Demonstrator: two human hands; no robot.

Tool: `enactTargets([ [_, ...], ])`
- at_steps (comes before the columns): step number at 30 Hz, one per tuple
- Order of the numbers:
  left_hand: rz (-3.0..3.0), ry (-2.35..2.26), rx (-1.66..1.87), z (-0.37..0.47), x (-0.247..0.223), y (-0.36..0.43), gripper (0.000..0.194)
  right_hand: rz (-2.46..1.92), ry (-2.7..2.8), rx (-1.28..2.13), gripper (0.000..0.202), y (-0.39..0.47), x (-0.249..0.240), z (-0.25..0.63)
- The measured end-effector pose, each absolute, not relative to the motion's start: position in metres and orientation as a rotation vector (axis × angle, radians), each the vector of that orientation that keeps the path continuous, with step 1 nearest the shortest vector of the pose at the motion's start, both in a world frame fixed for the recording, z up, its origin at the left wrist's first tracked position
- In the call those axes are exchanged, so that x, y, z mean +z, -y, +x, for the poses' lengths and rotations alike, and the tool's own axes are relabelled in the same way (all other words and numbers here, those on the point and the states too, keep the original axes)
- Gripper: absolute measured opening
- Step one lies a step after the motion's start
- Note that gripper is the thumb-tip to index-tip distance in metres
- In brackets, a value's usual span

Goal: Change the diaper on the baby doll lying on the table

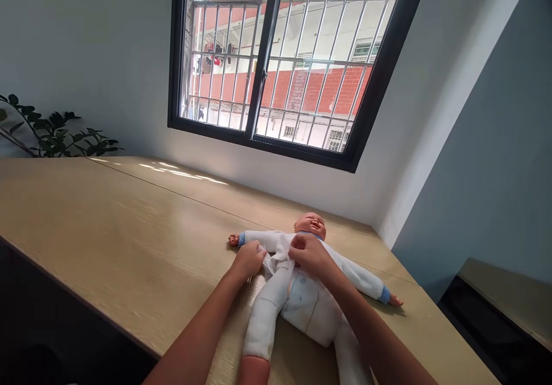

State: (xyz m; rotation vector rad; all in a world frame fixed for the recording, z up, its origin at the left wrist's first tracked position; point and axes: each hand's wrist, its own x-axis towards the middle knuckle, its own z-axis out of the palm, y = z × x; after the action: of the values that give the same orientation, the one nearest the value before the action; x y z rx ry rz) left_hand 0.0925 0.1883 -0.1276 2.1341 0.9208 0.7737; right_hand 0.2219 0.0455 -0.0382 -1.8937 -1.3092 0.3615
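Observation:
A baby doll (pixel 311 223) lies on its back on the wooden table, arms spread wide, in a white top with blue cuffs. A white diaper (pixel 308 304) with faint blue marks covers its hips. My left hand (pixel 250 259) is closed at the doll's side, pinching thin white fabric (pixel 271 264). Over the doll's belly, my right hand (pixel 311 254) is also closed, its fingertips pinching white fabric near the chest. Whether this fabric belongs to the top or the diaper I cannot tell. My right forearm hides part of the doll's hip and leg.
The long wooden table (pixel 129 218) runs along the wall below a black-framed window (pixel 263 74) with metal bars. A green plant (pixel 60 134) stands beyond the table at the left. At the lower right is another dark-sided piece of furniture (pixel 495 316).

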Motion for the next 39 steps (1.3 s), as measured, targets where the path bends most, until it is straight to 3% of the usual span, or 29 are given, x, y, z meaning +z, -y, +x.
enactTargets([
  [6,1.870,-0.775,0.804,0.093,-0.122,-0.191,0.028,-1.756,1.189,0.452,0.009,-0.048,-0.047,0.228],
  [15,1.648,-0.488,0.468,0.075,-0.115,-0.199,0.036,-1.679,1.248,0.592,0.009,-0.044,-0.044,0.224],
  [18,1.700,-0.448,0.396,0.072,-0.121,-0.204,0.045,-1.687,1.441,0.413,0.012,-0.040,-0.037,0.219],
  [21,1.817,-0.412,0.447,0.074,-0.127,-0.205,0.036,-1.631,1.700,0.174,0.023,-0.027,-0.025,0.204],
  [24,1.895,-0.454,0.506,0.078,-0.131,-0.203,0.015,-1.567,2.067,0.316,0.029,-0.011,-0.015,0.185],
  [27,1.937,-0.530,0.570,0.083,-0.133,-0.202,0.017,-1.706,2.292,0.277,0.062,-0.003,-0.016,0.172],
  [32,2.036,-0.583,0.722,0.089,-0.134,-0.206,0.021,-1.779,2.364,0.163,0.033,-0.006,-0.016,0.182],
  [39,2.051,-0.645,0.712,0.089,-0.132,-0.206,0.007,-1.552,2.136,0.489,0.025,0.004,0.019,0.223],
])
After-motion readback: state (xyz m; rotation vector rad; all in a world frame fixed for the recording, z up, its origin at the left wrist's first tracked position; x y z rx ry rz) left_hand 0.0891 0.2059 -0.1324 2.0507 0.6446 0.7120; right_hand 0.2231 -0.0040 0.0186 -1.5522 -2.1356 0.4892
